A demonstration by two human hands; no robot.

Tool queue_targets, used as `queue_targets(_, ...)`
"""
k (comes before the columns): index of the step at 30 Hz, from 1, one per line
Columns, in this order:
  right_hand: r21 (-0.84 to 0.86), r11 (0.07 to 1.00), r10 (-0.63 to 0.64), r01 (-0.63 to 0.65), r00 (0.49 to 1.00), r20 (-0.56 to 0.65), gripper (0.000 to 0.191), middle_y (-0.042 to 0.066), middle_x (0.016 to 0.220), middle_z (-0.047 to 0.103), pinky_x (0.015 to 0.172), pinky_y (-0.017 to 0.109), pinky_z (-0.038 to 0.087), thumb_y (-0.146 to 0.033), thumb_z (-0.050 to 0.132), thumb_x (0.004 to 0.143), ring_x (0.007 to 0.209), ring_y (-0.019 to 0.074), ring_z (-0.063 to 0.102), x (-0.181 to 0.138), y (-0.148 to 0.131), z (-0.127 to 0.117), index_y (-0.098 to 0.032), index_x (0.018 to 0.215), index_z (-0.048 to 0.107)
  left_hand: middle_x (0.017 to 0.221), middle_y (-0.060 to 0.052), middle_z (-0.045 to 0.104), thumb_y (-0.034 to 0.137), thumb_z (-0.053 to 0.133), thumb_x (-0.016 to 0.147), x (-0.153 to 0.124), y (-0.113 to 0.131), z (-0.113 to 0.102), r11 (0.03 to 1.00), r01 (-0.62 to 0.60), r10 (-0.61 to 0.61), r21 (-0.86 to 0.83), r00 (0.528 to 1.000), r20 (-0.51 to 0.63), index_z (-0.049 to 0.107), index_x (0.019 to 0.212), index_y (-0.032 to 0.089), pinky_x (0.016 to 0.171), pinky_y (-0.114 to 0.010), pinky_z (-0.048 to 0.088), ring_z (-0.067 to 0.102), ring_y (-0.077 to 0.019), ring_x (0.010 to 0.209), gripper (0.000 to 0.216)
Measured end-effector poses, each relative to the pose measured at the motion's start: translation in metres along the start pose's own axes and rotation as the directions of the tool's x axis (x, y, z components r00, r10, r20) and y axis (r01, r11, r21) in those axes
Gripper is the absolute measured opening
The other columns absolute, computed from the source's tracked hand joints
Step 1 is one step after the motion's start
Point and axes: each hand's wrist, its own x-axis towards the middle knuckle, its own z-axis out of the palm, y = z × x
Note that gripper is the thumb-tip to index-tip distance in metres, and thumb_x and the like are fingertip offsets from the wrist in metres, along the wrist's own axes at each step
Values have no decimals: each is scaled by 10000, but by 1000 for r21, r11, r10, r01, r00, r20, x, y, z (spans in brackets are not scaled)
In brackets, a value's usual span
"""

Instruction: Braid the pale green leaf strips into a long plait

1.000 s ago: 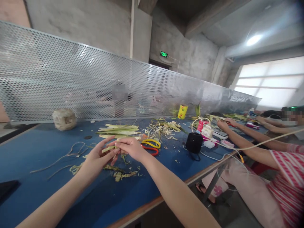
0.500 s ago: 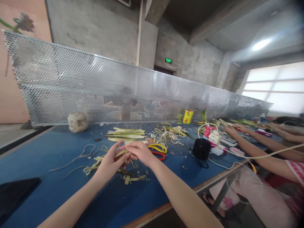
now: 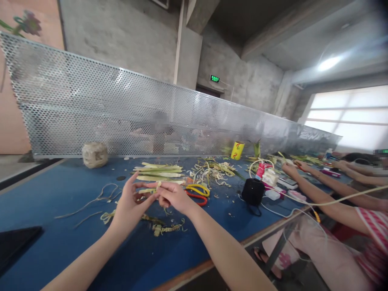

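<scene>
My left hand (image 3: 132, 200) and my right hand (image 3: 173, 195) meet above the blue table, fingertips pinched together on a pale green plant strip (image 3: 159, 184). Much of the strip is hidden by the fingers. Just beyond them lies a row of flat green leaf strips (image 3: 160, 169). Scissors with yellow and red handles (image 3: 198, 190) rest beside my right hand, their blades out of sight. Under the hands is a knotted, braided piece of dry strips (image 3: 165, 229). A looser tangle of pale strips (image 3: 106, 217) sits by my left wrist.
A roll of whitish material (image 3: 95, 154) stands at the back left, before a perforated metal screen (image 3: 121, 117). Leaf scraps (image 3: 214, 169), a yellow can (image 3: 237, 150), a black box (image 3: 253, 190) and cables lie to the right. A co-worker's hands (image 3: 291, 169) work farther right.
Both hands have risen slightly and a bit of strip now pokes up between the fingertips. My left fingers are more raised. The whole view has shifted slightly.
</scene>
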Motion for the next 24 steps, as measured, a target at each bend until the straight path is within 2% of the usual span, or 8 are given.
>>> queue_targets(3,10,1000,21,-21,999,44,412,-90,423,414,415,200,240,-370,450,831,372,38,331,-1,0,0,-178,1189,519,1045,-77,537,310,706,555,-1,2,-1,997,7,-3,-75,999,45,148,1351,265,430,-192,395,570,-116,608,974)
queue_targets(8,-16,999,48,-47,997,61,383,-88,411,419,431,202,277,-337,452,839,365,38,330,-1,-2,-1,-168,1172,537,934,-32,574,277,729,541,-3,7,-1,981,75,-54,-179,992,116,137,1354,301,391,-169,350,540,-85,513,1006)
queue_targets(14,-27,992,122,-121,991,46,442,-90,433,431,415,185,272,-281,423,861,389,50,372,-3,-12,1,-255,1299,371,832,3,559,289,695,611,-2,8,-3,993,52,-37,-110,990,136,200,1338,285,383,-173,361,519,-77,481,880)
queue_targets(19,-10,990,138,-138,989,51,402,-82,440,445,412,188,269,-281,422,863,389,48,378,-3,-13,1,-244,1263,430,864,-8,555,297,663,651,-2,7,-4,992,58,-35,-111,980,195,120,1359,308,385,-160,354,562,-99,539,893)
queue_targets(24,40,994,99,-102,992,83,403,-75,447,457,389,184,236,-318,416,861,382,49,391,-3,-10,-1,-236,1254,442,864,-17,564,294,665,652,-4,9,-3,994,63,-44,-94,980,195,151,1354,296,362,-153,332,537,-82,494,870)
